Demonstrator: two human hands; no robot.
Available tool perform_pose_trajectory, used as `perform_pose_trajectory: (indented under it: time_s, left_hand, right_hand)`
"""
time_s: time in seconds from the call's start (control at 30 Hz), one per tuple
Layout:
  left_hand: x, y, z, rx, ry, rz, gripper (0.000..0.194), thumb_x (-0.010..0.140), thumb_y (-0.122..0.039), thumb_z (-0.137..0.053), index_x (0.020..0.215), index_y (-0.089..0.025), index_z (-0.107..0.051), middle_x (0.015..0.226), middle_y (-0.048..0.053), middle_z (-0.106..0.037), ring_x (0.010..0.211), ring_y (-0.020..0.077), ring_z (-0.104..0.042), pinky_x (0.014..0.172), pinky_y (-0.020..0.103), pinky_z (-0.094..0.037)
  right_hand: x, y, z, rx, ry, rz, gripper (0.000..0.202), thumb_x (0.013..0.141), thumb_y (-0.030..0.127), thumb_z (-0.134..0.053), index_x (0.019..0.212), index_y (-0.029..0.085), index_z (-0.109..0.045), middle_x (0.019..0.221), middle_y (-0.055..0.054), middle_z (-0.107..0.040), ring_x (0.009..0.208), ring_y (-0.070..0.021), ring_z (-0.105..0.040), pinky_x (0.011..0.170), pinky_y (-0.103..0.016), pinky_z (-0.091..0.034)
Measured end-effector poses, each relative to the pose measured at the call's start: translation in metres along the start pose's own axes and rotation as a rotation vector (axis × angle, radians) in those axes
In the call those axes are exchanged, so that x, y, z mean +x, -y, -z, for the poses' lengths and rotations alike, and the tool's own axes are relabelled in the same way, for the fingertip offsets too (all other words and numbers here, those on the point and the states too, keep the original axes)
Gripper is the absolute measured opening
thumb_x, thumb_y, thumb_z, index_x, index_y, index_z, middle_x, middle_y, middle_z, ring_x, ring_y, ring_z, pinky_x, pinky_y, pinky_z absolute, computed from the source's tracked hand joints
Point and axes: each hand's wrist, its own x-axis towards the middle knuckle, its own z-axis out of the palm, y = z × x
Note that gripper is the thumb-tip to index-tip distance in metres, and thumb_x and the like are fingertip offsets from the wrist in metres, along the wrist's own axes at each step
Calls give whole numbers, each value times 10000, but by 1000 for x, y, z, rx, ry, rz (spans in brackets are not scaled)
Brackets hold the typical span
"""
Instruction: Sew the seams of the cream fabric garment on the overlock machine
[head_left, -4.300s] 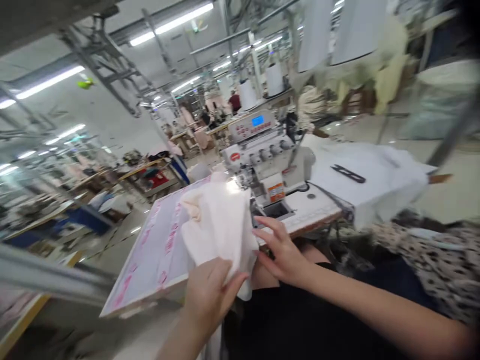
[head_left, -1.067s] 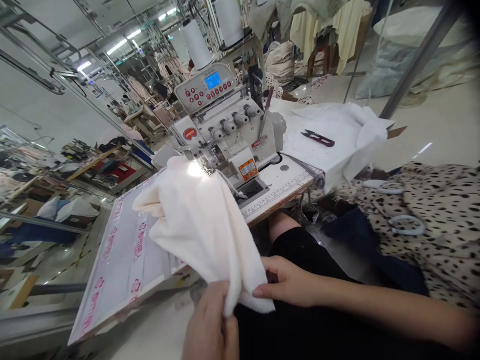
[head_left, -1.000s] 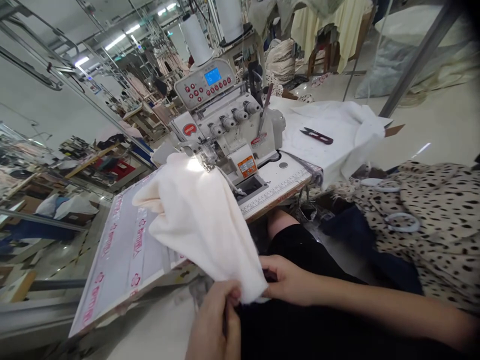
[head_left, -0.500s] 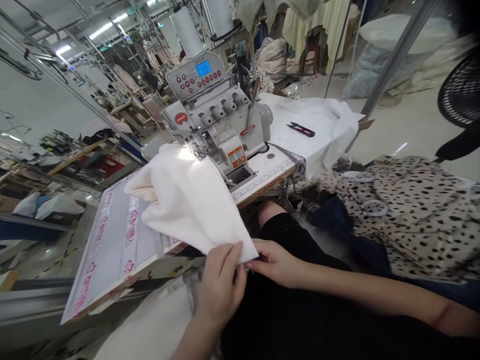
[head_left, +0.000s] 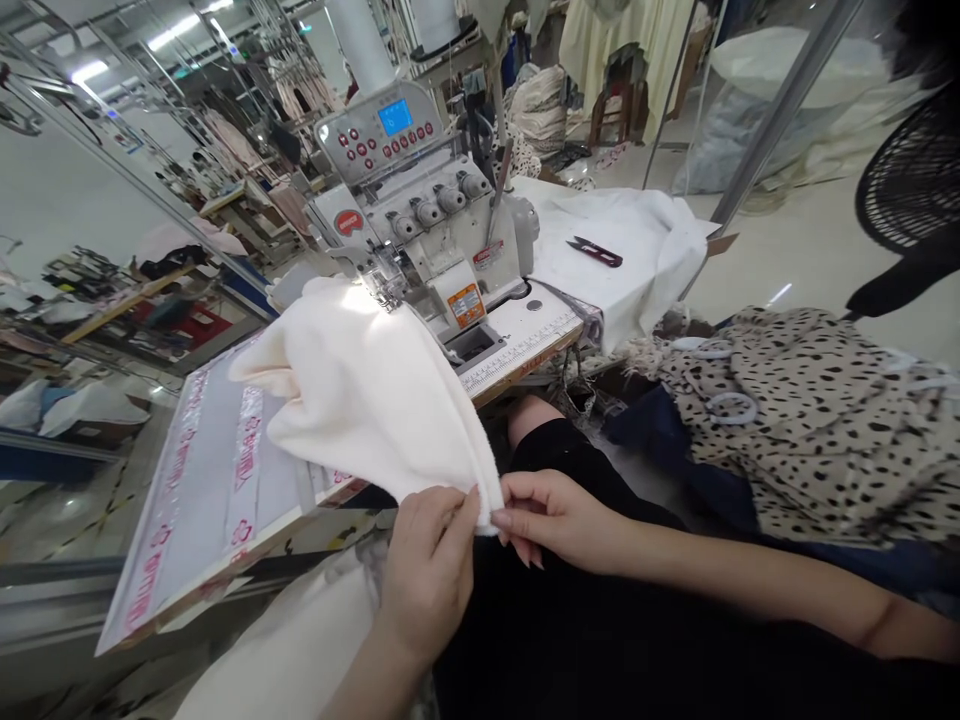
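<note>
A cream, soft-looking piece of fabric [head_left: 367, 390] runs from under the lit presser foot of an overlock sewing machine [head_left: 427, 210] down over the table's front edge. My left hand [head_left: 431, 565] pinches its near end from the left. At the corner, my right hand [head_left: 559, 520] grips the fabric edge between thumb and fingers. Along the right side the edge shows as layers lying one on another. Parts of the fingertips are hidden behind the cloth.
Thread snips [head_left: 595, 251] lie on white cloth [head_left: 637, 230] right of the machine. Spotted fabric [head_left: 810, 420] is heaped at my right, below a black fan [head_left: 911, 190]. The plastic-covered table extension [head_left: 202, 480] reaches left. Metal poles stand around the workplace.
My right hand has shifted its hold at the corner, and the fabric's right edge now shows its separate layers. The whole view has moved slightly, with the scene sliding left.
</note>
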Motion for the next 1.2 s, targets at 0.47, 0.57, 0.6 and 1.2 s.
perform_pose_trajectory:
  time_s: [0.47, 0.57, 0.6, 1.2]
  left_hand:
    - [-3, -4, 5, -11, 17, -26, 327, 776, 59, -483, 1058, -100, -532, 869, 75, -578, 828, 162, -529, 776, 339, -367]
    - [-5, -3, 3, 48, 31, -48, 349, 781, 62, -456, 1077, -107, -532, 878, 74, -582, 848, 166, -535, 825, 365, -352]
    - [-6, -3, 2, 58, 31, -49, 346, 781, 53, -465, 1079, -109, -534, 886, 75, -583, 854, 168, -537, 836, 371, -349]
    - [3, -5, 5, 3, -56, -59, 218, 759, 1, -537, 951, -101, -552, 840, 75, -580, 797, 167, -548, 831, 377, -396]
  right_hand:
    - [-2, 10, 0, 10, -67, -31, 407, 767, 521, -558, 715, 120, -511, 575, 22, -516, 388, -28, -409, 362, -124, -321]
    - [-1, 9, 1, 24, -74, -35, 412, 759, 527, -562, 707, 122, -507, 572, 23, -514, 384, -28, -401, 356, -125, -311]
    - [0, 9, 1, 30, -76, -41, 413, 756, 527, -564, 705, 122, -506, 571, 23, -514, 383, -27, -400, 355, -124, -311]
    - [0, 22, 16, -838, -92, 764, 184, 825, 142, -454, 984, 137, -547, 1063, -126, -515, 823, -133, -534, 730, -261, -472]
